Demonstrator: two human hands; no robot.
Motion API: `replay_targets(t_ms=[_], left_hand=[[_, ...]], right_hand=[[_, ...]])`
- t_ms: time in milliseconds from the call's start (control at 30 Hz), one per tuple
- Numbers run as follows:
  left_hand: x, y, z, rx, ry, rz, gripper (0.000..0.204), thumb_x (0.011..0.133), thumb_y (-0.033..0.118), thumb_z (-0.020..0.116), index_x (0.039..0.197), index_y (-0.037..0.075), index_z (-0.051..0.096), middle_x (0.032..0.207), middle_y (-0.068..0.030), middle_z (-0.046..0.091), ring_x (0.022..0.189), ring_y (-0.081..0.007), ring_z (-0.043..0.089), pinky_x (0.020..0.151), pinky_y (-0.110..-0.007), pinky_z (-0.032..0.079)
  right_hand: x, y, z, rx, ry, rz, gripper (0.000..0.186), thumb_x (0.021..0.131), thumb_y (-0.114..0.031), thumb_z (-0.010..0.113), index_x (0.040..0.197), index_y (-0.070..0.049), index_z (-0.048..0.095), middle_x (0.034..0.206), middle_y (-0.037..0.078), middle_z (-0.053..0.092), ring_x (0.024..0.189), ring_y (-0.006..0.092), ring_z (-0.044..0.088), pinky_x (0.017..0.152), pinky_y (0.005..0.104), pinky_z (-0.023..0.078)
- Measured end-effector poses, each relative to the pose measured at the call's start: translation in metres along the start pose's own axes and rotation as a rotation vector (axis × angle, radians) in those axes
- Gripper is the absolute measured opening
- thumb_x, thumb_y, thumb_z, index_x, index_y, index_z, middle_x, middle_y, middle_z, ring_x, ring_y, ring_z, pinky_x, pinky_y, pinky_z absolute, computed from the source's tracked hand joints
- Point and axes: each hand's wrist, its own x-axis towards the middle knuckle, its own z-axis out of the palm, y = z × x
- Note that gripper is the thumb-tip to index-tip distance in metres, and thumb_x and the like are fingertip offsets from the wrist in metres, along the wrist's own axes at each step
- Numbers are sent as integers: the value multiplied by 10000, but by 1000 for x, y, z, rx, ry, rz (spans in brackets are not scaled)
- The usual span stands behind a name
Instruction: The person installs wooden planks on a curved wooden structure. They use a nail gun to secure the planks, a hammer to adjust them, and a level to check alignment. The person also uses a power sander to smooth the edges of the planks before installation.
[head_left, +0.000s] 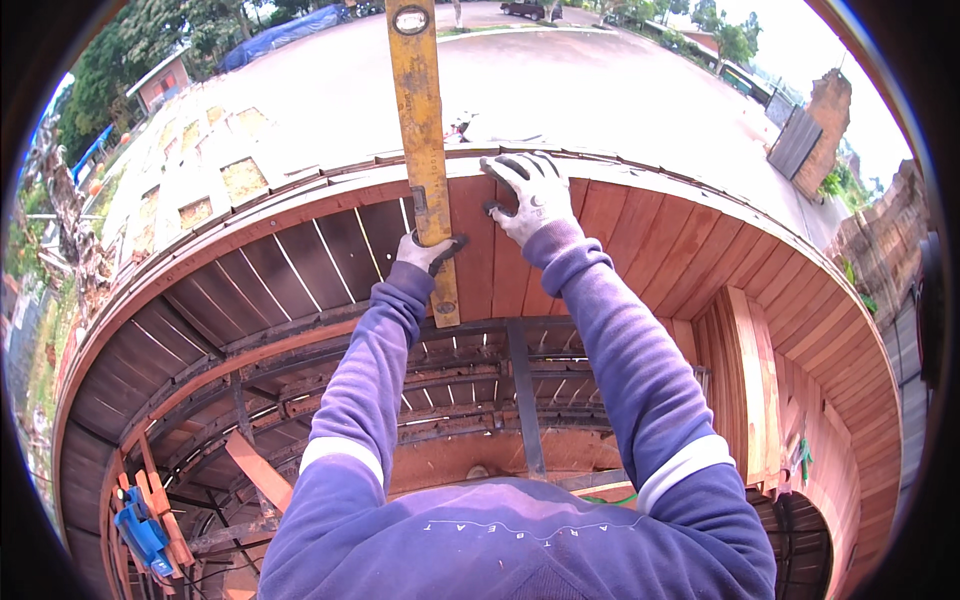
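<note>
A long yellow spirit level point(420, 120) stands lengthwise against the curved wooden wall, its upper part rising past the rim. My left hand point(430, 252), in a white and dark grey work glove, is closed around its lower part. Just right of the level, my right hand point(538, 198), gloved alike, rests near the top of the reddish-brown boards point(610, 215). Its thumb and fingers are spread in a wide curve, with nothing seen between them. Left of the level, dark slats point(285, 268) show narrow gaps with light coming through.
Loose planks point(740, 385) stand upright against the wall at right. A blue tool point(142, 530) sits on wood pieces at lower left. A dark metal post point(525, 400) and curved framing lie below my arms. Beyond the rim spreads bright paved ground point(620, 90).
</note>
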Motion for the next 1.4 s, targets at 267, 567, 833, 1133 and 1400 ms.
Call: replay_targets(t_ms=[267,567,833,1133,1400], left_hand=[[-3,1,1,19,7,-12,361,755,209,834,1011,9,676,902,-22,689,764,-100,616,702,-263,514],[-1,1,4,-113,-9,20,309,780,87,792,1043,2,652,927,-40,692,765,-115,643,717,-262,533],[1,-8,3,-114,9,60,332,771,93,799,1052,-5,652,936,-42,698,786,-116,648,736,-259,535],[0,-11,4,-62,43,83,323,759,150,824,1007,7,676,891,-18,692,735,-90,624,689,-247,523],[-5,-3,7,-6,61,13,322,759,135,814,1018,1,679,896,-20,695,728,-95,623,687,-248,517]], right_hand=[[-1,-1,1,-3,19,-10,586,827,-350,692,1364,-236,489,1327,21,521,1300,216,411,1153,439,227],[0,-7,-6,-21,-5,38,667,821,-316,703,1412,-176,427,1334,55,509,1301,233,408,1153,433,224],[1,-11,-2,-59,-24,74,909,817,-327,709,1530,-135,179,1312,83,516,1287,247,409,1155,430,217],[1,-14,-8,-53,-33,81,903,822,-339,708,1529,-142,182,1325,91,510,1308,265,392,1160,430,210],[2,-10,-6,-112,-92,116,906,851,-443,659,1532,-123,154,1358,79,479,1330,230,374,1176,423,167]])
